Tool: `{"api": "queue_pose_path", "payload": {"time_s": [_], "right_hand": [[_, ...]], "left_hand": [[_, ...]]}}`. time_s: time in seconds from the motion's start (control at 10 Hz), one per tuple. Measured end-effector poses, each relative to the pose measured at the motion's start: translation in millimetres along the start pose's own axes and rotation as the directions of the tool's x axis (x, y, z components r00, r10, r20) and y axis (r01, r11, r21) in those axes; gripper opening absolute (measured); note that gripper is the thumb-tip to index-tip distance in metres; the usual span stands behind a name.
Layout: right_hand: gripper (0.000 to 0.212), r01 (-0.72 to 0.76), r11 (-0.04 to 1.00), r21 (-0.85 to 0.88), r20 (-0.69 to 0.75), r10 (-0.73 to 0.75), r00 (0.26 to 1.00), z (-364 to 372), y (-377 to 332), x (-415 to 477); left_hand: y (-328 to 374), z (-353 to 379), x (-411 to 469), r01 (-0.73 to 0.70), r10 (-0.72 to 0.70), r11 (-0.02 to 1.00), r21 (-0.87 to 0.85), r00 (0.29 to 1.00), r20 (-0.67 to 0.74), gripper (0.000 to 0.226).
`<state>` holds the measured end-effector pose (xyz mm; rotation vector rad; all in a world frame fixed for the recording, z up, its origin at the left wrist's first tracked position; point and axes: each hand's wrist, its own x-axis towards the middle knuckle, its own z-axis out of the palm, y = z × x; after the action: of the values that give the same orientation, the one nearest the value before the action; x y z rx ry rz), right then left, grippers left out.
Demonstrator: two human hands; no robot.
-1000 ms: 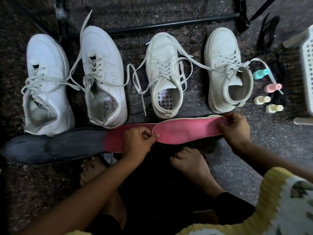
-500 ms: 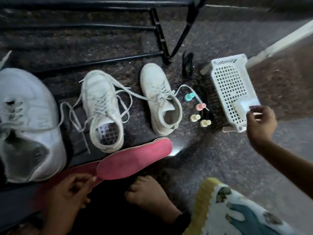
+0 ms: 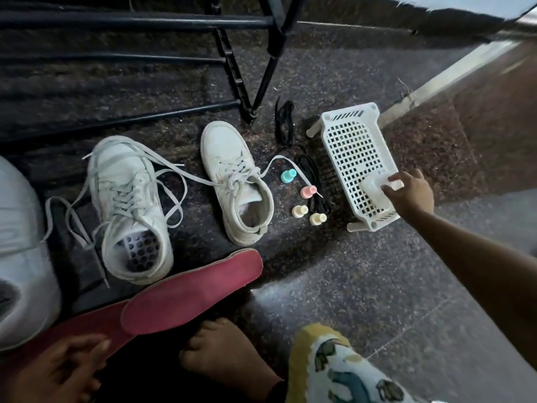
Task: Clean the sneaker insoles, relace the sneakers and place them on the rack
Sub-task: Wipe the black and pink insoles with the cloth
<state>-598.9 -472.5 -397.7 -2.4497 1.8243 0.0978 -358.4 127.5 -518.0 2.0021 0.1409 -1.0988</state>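
Pale whitish item (image 3: 374,187), kind unclear, pinched by R hand (image 3: 409,193) betw. thumb and curled fingers; the arm reaches in from lower right. Item sits at the near end of a white perforated basket (image 3: 354,152), which stands on short legs on the speckled stone floor (image 3: 348,301).

Just left of basket: black laces (image 3: 313,181) in a loose tangle, w/ a 2nd bundle (image 3: 284,123) further back. Beside them, four small pastel bottles lying on their sides: teal (image 3: 288,175), pink (image 3: 308,192), two cream (image 3: 299,211) and (image 3: 317,219).

Left again: off-white sneaker (image 3: 235,184), toe pointing away, laces undone, one lace end trailing towards the teal bottle. Next to it, a 2nd off-white sneaker (image 3: 130,210), laces spread wide, perforated footbed visible inside, no insole in it. A larger white sneaker (image 3: 20,257) is cut off at the left edge.

Behind the shoes: black metal rack (image 3: 130,23), bars horizontal, no shoes on it.

Nearest the camera: two red insoles, overlapping and off the shoes; upper insole (image 3: 191,292) angles up towards the sneakers, lower insole (image 3: 87,324) partly beneath it. L hand (image 3: 58,370), blurred at lower left, has fingers laid over the lower insole's near end; grip underneath cannot be told. A bare foot (image 3: 226,353) rests just beside the insoles; patterned yellow-edged garment (image 3: 334,365) at bottom right
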Motion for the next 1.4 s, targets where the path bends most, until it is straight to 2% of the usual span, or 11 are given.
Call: {"api": "queue_pose_path", "payload": {"time_s": [0.1, 0.3, 0.4, 0.5, 0.7, 0.9, 1.0, 1.1, 1.2, 1.3, 1.4], "right_hand": [[0.027, 0.03, 1.0, -0.003, 0.007, -0.03, 1.0, 6.9, -3.3, -1.1], [0.017, 0.039, 0.99, -0.132, -0.06, -0.047, 0.997, 6.3, -7.4, -2.3], [0.015, 0.056, 0.998, -0.01, -0.178, -0.057, 0.982, -3.4, -13.3, -4.8], [0.01, 0.022, 0.945, 0.327, -0.195, 0.044, 0.98, -15.5, -21.5, -12.5], [0.022, 0.049, 0.574, 0.818, -0.13, 0.102, 0.986, -39.8, -59.6, -38.7], [0.015, -0.195, 0.184, 0.963, 0.213, -0.083, 0.973, -57.0, -121.1, -79.2], [0.019, -0.353, 0.149, 0.924, 0.383, -0.356, 0.852, -43.2, -147.6, -96.6], [0.036, 0.045, 0.655, 0.754, 0.451, -0.566, 0.69, 206.3, -33.8, -100.3], [0.032, 0.72, 0.416, 0.555, 0.405, -0.892, 0.202, 355.6, -49.8, -231.3], [0.034, 0.835, 0.416, 0.36, 0.604, -0.786, 0.131, 126.7, -186.5, -302.4], [0.04, 0.904, 0.313, 0.291, 0.435, -0.885, 0.167, 133.4, -198.3, -320.0]], "left_hand": [[55.6, 13.5, -13.3, -0.085, 0.09, 0.991, 0.107, 0.995, -0.038, 0.009], [63.5, 11.5, -21.2, -0.152, 0.162, 0.981, 0.124, 0.984, -0.074, 0.012], [67.6, 8.5, -24.8, -0.142, 0.151, 0.983, 0.119, 0.986, -0.07, 0.016], [69.5, 4.6, -25.4, -0.124, 0.131, 0.987, 0.1, 0.988, -0.076, 0.019], [70.6, -1.7, -29.0, -0.17, 0.176, 0.983, 0.066, 0.979, -0.103, 0.015], [71.1, -15.6, -40.5, -0.176, 0.18, 0.983, 0.043, 0.977, -0.112, 0.017], [78.0, -23.1, -59.0, -0.228, 0.233, 0.972, 0.048, 0.965, -0.122, 0.016], [81.3, -44.9, -85.9, -0.353, 0.389, 0.912, 0.21, 0.906, -0.166, 0.006], [60.1, -78.8, -112.8, -0.354, 0.431, 0.888, 0.293, 0.863, -0.265, 0.016], [18.9, -106.9, -126.0, -0.284, 0.353, 0.933, 0.221, 0.844, -0.405, 0.013], [-23.0, -134.6, -127.0, -0.067, 0.022, 0.996, -0.055, 0.807, -0.59, 0.012]]}}
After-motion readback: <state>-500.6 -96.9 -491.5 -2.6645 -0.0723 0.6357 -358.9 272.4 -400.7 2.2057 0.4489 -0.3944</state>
